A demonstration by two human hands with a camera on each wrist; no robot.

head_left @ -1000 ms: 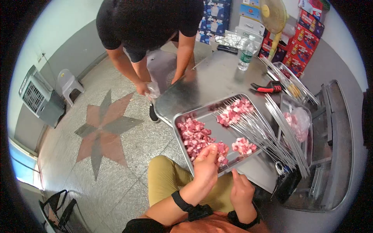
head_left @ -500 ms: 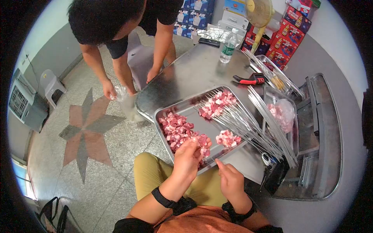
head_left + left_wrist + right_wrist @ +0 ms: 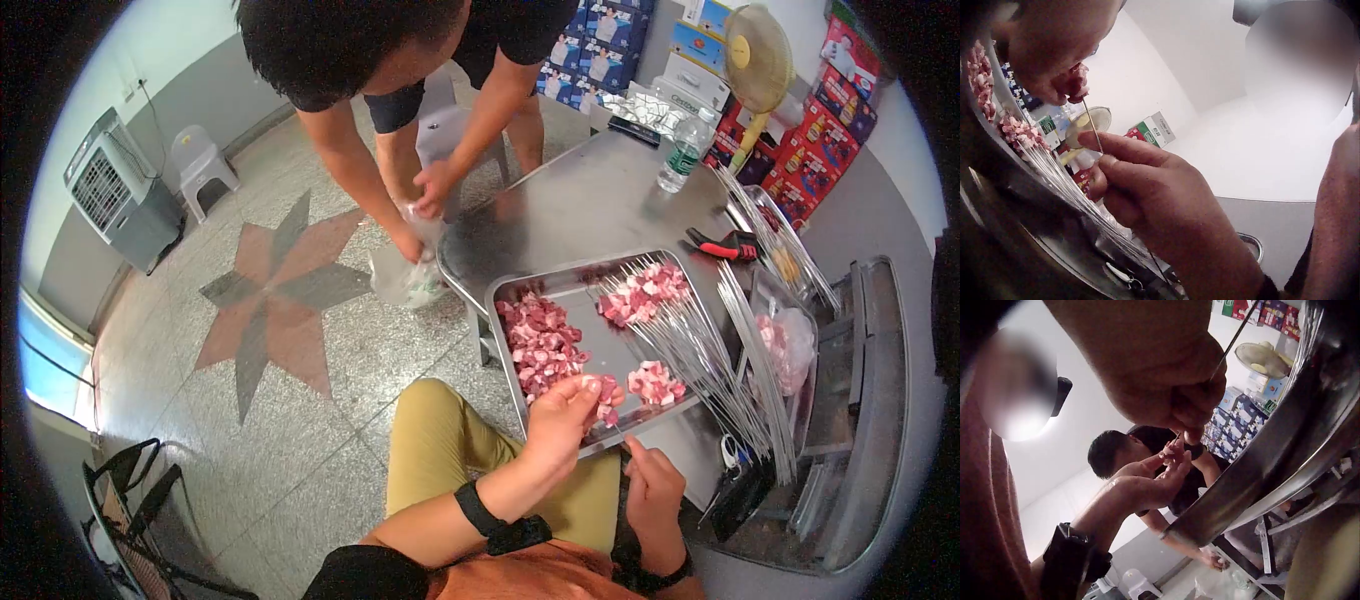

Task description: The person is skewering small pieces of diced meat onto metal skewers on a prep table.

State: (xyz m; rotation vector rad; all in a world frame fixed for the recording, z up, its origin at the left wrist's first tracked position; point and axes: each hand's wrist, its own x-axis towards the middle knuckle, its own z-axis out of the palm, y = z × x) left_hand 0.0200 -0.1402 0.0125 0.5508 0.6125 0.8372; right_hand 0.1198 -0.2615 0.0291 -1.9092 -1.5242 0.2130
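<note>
Over the near edge of the metal tray (image 3: 505, 365), my left hand (image 3: 558, 425) pinches pieces of raw meat (image 3: 606, 400) between thumb and fingers. My right hand (image 3: 655, 492) grips a thin metal skewer (image 3: 1092, 122) just to the right. In the left wrist view the skewer's far end meets the meat chunk (image 3: 1079, 82) at the left fingers. A large heap of cubed meat (image 3: 540, 345) fills the tray's left side. A small pile (image 3: 656, 383) lies right of my left hand. Loaded skewers (image 3: 645, 293) rest at the back right, their bare ends fanning toward me.
More bare skewers (image 3: 755, 365) lie across a container with bagged meat (image 3: 790, 350). Farther back are a red-and-black tool (image 3: 725, 243), a water bottle (image 3: 686, 152) and a fan (image 3: 757, 60). Another person (image 3: 350, 50) bends over a plastic bag (image 3: 405, 280) beside the table corner.
The head view has swung, shifting the scene. My hands keep nearly the same pose at the meat and skewer. The other person's hands have come together at the plastic bag, which now hangs lower.
</note>
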